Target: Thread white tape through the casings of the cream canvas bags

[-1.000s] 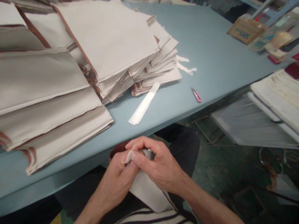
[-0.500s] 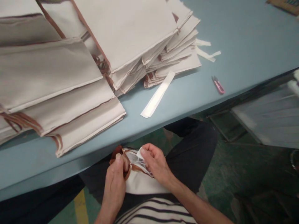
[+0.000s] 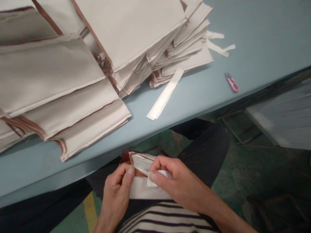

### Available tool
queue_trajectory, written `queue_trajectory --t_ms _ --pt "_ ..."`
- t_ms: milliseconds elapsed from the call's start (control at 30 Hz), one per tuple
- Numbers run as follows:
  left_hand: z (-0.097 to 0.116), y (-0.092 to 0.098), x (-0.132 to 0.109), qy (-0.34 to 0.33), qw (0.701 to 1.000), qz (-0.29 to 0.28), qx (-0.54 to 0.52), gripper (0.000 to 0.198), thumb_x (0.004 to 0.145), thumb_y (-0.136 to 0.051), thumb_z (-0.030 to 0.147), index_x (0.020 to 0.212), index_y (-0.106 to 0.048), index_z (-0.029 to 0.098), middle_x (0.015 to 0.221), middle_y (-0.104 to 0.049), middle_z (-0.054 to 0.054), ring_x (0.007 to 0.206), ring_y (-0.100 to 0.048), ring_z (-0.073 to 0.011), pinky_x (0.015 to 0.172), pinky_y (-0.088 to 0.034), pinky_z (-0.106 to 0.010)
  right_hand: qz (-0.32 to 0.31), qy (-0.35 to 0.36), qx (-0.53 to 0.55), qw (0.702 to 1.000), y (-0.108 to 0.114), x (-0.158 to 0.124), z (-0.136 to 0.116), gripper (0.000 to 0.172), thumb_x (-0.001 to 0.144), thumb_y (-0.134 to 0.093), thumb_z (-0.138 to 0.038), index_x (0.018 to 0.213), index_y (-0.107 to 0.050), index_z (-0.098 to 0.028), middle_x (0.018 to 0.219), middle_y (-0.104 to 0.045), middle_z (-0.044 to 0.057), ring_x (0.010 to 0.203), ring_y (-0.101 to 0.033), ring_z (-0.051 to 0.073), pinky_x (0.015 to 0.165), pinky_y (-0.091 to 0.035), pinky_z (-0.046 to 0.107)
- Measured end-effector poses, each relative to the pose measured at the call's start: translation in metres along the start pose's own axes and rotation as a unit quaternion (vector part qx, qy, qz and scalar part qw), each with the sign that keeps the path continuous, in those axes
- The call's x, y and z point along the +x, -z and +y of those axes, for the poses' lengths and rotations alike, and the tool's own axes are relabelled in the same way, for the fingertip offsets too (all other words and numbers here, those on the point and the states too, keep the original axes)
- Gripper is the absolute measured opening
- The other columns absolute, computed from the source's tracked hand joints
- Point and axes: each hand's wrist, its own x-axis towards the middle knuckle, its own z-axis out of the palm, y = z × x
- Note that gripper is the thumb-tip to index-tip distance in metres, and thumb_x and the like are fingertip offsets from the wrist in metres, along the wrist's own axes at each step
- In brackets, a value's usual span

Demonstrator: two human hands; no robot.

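Note:
A cream cloth bag (image 3: 143, 191) with brown trim lies on my lap, below the table's front edge. My left hand (image 3: 116, 191) pinches its top edge, thumb on the brown-trimmed rim. My right hand (image 3: 177, 184) is closed on a small white cloth strip (image 3: 155, 178), pressing it against the bag's mouth. Both hands sit side by side, almost touching.
Stacks of cream cloth bags (image 3: 102, 51) with brown handles cover the left and back of the blue table (image 3: 255, 38). A long white strip (image 3: 165, 94) lies near the front edge, small pink thread snips (image 3: 232, 83) to its right. Loose white strips (image 3: 218, 47) lie beside the stack.
The bag's mouth has been closed up. My right hand brought the white strip down onto the bag's edge, and my left hand shifted to pinch the rim. The view tilted slightly.

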Motion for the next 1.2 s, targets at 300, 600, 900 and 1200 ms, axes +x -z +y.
queue_trajectory --t_ms 300,600,900,1200 --pt "0.032 -0.003 0.010 -0.035 0.991 -0.072 -0.106 0.053 0.104 -0.056 0.058 0.066 -0.053 0.021 0.063 -0.041 0.004 0.054 -0.031 -0.0121 0.044 -0.024 -0.024 0.105 0.069 0.003 0.992 -0.012 0.005 -0.013 0.018 0.094 -0.066 -0.028 0.077 -0.065 -0.021 0.075 -0.062 -0.004 0.070 -0.054 0.013 0.066 -0.040 0.025" --pt "0.038 -0.005 0.017 -0.055 0.987 -0.079 -0.125 0.052 0.105 -0.056 0.054 0.068 -0.062 0.018 0.066 -0.053 0.000 0.059 -0.043 -0.0137 0.052 -0.036 -0.023 0.177 0.093 -0.079 0.977 -0.019 0.010 -0.011 0.020 0.096 -0.067 -0.032 0.079 -0.070 -0.020 0.067 -0.061 -0.004 0.059 -0.047 0.011 0.057 -0.037 0.025" --pt "0.047 -0.007 0.011 0.002 0.984 -0.023 -0.177 0.046 0.100 -0.061 0.049 0.066 -0.065 0.018 0.063 -0.055 0.001 0.056 -0.036 -0.0123 0.049 -0.030 -0.024 0.224 0.227 -0.213 0.924 -0.029 0.014 -0.012 0.017 0.099 -0.068 -0.017 0.082 -0.071 -0.020 0.074 -0.068 -0.002 0.061 -0.055 0.011 0.062 -0.044 0.024" --pt "0.040 0.002 0.023 -0.075 0.980 -0.057 -0.174 0.043 0.100 -0.061 0.044 0.067 -0.071 0.017 0.062 -0.057 0.001 0.054 -0.040 -0.0126 0.047 -0.033 -0.023 0.204 0.277 -0.256 0.903 -0.029 0.018 -0.015 0.019 0.104 -0.065 -0.018 0.087 -0.073 -0.021 0.077 -0.074 -0.001 0.064 -0.063 0.012 0.067 -0.049 0.023"
